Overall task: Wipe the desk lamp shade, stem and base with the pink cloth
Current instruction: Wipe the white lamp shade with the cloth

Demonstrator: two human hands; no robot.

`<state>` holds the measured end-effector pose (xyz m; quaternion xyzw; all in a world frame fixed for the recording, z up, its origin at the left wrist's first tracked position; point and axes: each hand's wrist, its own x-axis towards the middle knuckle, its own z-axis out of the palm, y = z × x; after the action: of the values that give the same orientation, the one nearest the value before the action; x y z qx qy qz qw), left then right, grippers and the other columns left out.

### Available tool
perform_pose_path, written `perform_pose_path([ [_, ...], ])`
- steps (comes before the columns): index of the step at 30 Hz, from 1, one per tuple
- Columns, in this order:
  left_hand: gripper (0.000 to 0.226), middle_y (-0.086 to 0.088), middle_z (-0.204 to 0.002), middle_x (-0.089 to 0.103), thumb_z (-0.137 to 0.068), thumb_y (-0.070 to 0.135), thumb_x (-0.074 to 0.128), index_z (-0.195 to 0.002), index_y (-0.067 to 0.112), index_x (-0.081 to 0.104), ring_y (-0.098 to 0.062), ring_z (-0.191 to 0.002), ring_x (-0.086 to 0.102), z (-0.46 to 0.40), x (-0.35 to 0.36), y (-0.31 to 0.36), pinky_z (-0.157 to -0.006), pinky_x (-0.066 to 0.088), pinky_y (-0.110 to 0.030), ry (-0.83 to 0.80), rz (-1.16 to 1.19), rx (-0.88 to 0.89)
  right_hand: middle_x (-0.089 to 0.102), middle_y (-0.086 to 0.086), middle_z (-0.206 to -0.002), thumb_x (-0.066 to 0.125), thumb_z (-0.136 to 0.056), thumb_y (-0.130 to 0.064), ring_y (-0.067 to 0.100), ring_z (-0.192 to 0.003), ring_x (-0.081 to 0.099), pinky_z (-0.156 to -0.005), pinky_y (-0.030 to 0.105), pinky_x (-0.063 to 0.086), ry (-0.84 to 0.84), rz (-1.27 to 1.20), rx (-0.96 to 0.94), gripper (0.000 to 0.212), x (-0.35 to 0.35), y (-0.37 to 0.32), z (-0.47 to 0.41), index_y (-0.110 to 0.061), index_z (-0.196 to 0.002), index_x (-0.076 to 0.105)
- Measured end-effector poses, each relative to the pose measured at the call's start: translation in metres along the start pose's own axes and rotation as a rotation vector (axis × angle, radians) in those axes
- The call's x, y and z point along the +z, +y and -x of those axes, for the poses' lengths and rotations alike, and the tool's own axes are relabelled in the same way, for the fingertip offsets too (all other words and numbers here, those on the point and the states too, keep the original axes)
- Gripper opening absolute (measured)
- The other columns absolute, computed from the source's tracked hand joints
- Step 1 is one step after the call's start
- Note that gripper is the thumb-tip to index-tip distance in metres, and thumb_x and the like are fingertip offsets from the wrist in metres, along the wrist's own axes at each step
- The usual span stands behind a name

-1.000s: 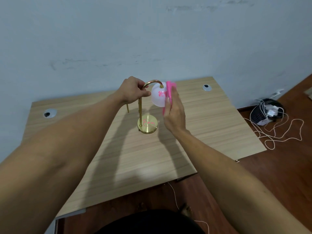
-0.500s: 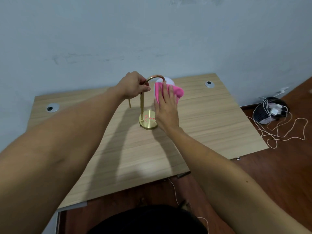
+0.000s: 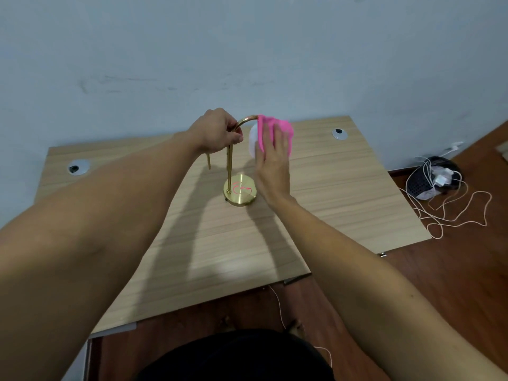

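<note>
A small brass desk lamp stands on the wooden desk [image 3: 343, 188]. Its round gold base [image 3: 242, 199] carries a pink reflection. A thin gold stem [image 3: 229, 171] rises and curves over at the top. My left hand [image 3: 217, 132] is closed around the upper stem at the bend. The white shade [image 3: 253, 138] hangs from the curve, mostly covered. My right hand [image 3: 273, 158] presses the pink cloth [image 3: 276, 126] flat against the shade's near side and top, fingers spread over the cloth.
Two round cable grommets [image 3: 79, 167] [image 3: 339, 133] sit in the desk's back corners. A pale wall stands right behind the desk. On the brown floor at the right lie a black basket [image 3: 431, 180] and tangled white cords [image 3: 450, 215].
My right hand turned from edge-on beside the shade to flat against it, and the cloth spread over the shade's top. My left hand kept its grip on the stem.
</note>
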<state>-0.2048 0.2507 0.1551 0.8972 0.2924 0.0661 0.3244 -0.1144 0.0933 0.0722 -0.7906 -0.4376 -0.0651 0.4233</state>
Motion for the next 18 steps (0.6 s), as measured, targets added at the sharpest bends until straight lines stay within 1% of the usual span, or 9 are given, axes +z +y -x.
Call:
perform_pose_path([
  [2, 0.014, -0.005, -0.092, 0.078, -0.091, 0.025, 0.074, -0.097, 0.014, 0.08, -0.022, -0.092, 0.074, 0.0, 0.001, 0.002, -0.092, 0.059, -0.046, 0.001, -0.008, 0.003, 0.014, 0.012, -0.174, 0.027, -0.11, -0.034, 0.037, -0.161, 0.004, -0.125, 0.06, 0.026, -0.063, 0.091, -0.004, 0.058, 0.009, 0.016, 0.021, -0.016, -0.165, 0.025],
  [5, 0.014, -0.005, -0.092, 0.078, -0.091, 0.025, 0.074, -0.097, 0.014, 0.079, -0.023, -0.092, 0.074, 0.001, 0.001, 0.003, -0.092, 0.058, -0.046, 0.007, -0.021, 0.004, 0.01, 0.011, -0.175, 0.037, -0.11, -0.018, 0.034, -0.162, 0.006, -0.124, 0.053, 0.032, -0.089, 0.044, -0.028, 0.057, 0.008, 0.032, 0.043, -0.012, -0.165, 0.024],
  [7, 0.014, -0.005, -0.092, 0.078, -0.09, 0.025, 0.073, -0.097, 0.015, 0.079, -0.023, -0.092, 0.074, 0.001, 0.001, 0.003, -0.093, 0.058, -0.046, 0.003, -0.021, 0.0, 0.019, 0.004, -0.174, 0.041, -0.109, -0.015, 0.032, -0.155, 0.032, -0.116, 0.048, 0.045, -0.078, -0.082, 0.041, 0.058, 0.003, 0.031, 0.051, -0.023, -0.165, 0.027],
  [8, 0.013, -0.004, -0.092, 0.078, -0.09, 0.026, 0.074, -0.096, 0.015, 0.079, -0.023, -0.092, 0.073, 0.001, 0.001, 0.003, -0.093, 0.058, -0.046, 0.001, -0.026, -0.001, 0.034, 0.002, -0.168, 0.041, -0.11, -0.02, 0.034, -0.139, 0.054, -0.106, 0.048, 0.054, -0.023, -0.195, 0.149, 0.056, -0.003, 0.023, 0.047, -0.033, -0.163, 0.03],
  [10, 0.013, -0.003, -0.091, 0.078, -0.089, 0.028, 0.074, -0.096, 0.017, 0.079, -0.023, -0.093, 0.073, 0.002, 0.0, 0.003, -0.094, 0.057, -0.046, 0.0, -0.041, 0.0, 0.067, 0.004, -0.123, 0.036, -0.108, -0.034, 0.032, -0.089, 0.075, -0.072, 0.034, 0.06, 0.146, -0.433, 0.548, 0.045, -0.013, 0.009, 0.028, -0.034, -0.15, 0.052],
  [12, 0.014, -0.003, -0.091, 0.078, -0.089, 0.028, 0.073, -0.096, 0.017, 0.079, -0.024, -0.094, 0.073, 0.003, 0.001, 0.004, -0.095, 0.057, -0.046, 0.001, -0.055, 0.006, 0.065, 0.012, -0.083, 0.034, -0.108, -0.039, 0.023, -0.066, 0.075, -0.055, 0.026, 0.054, 0.298, -0.614, 0.82, 0.041, -0.025, -0.001, 0.003, -0.011, -0.117, 0.062],
  [13, 0.014, -0.003, -0.091, 0.078, -0.089, 0.028, 0.073, -0.096, 0.017, 0.079, -0.024, -0.094, 0.073, 0.002, 0.001, 0.004, -0.095, 0.057, -0.046, 0.002, -0.059, 0.007, 0.068, 0.015, -0.085, 0.036, -0.107, -0.043, 0.03, -0.067, 0.076, -0.06, 0.035, 0.06, 0.298, -0.652, 0.807, 0.042, -0.028, -0.006, -0.008, -0.012, -0.118, 0.061],
  [15, 0.013, -0.003, -0.091, 0.078, -0.089, 0.028, 0.073, -0.095, 0.017, 0.079, -0.024, -0.093, 0.073, 0.001, 0.001, 0.004, -0.094, 0.057, -0.047, 0.002, -0.054, 0.001, 0.071, 0.01, -0.117, 0.04, -0.104, -0.047, 0.036, -0.101, 0.073, -0.084, 0.054, 0.062, 0.21, -0.498, 0.628, 0.046, -0.026, -0.011, -0.023, -0.029, -0.141, 0.058],
  [18, 0.013, -0.002, -0.09, 0.078, -0.089, 0.028, 0.073, -0.094, 0.017, 0.079, -0.024, -0.092, 0.074, 0.001, 0.002, 0.003, -0.092, 0.058, -0.047, 0.0, -0.041, -0.003, 0.035, 0.007, -0.168, 0.037, -0.11, -0.035, 0.025, -0.156, 0.03, -0.125, 0.052, 0.031, -0.048, -0.236, 0.257, 0.056, -0.007, -0.005, -0.014, -0.022, -0.164, 0.031],
])
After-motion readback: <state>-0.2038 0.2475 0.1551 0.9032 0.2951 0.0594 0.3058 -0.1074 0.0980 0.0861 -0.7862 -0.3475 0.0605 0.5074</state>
